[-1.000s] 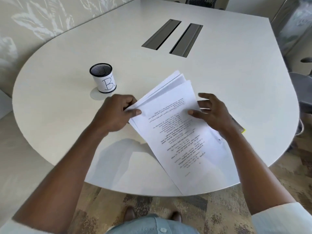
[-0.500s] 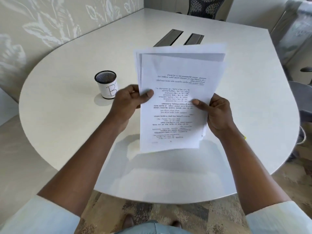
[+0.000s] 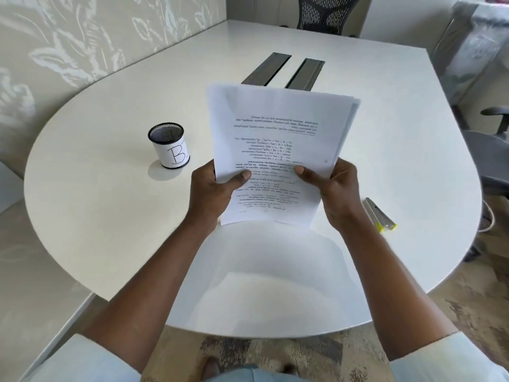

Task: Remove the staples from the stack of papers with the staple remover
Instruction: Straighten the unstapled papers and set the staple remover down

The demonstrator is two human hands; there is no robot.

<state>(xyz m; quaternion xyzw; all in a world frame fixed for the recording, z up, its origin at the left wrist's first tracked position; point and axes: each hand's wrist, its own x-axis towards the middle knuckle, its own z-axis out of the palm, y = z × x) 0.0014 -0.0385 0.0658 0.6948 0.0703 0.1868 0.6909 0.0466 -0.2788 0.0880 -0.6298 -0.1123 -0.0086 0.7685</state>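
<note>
Both hands, left (image 3: 213, 193) and right (image 3: 334, 194), pinch the papers (image 3: 275, 150) upright, thumbs in front, likely squaring edges. Remover (image 3: 380, 215) lies untouched, right.

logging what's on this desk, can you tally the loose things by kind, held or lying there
paper stack: 1, held off the table by the left hand and right hand
mesh cup marked B: 1, standing on the table
staple remover, yellow-tipped: 1, lying on the table beside the right hand
total: 3
</note>
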